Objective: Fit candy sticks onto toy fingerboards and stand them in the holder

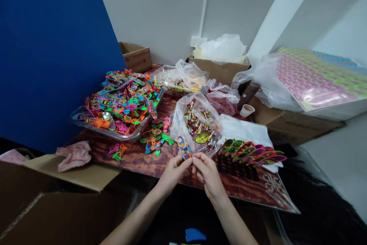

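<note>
Toy skateboard (184, 147) upright, pinched by left hand (172, 171) fingers; right hand (207, 174) fingers closed touching it.

Two hands (174, 172) (208, 174), one small paper cup (246, 110), one pink cloth (75, 155), and one clear tray (94, 127) of too many toy skateboards (123, 99) to count.

Head camera looks forward and down; close above the table (137, 161); single view.
</note>
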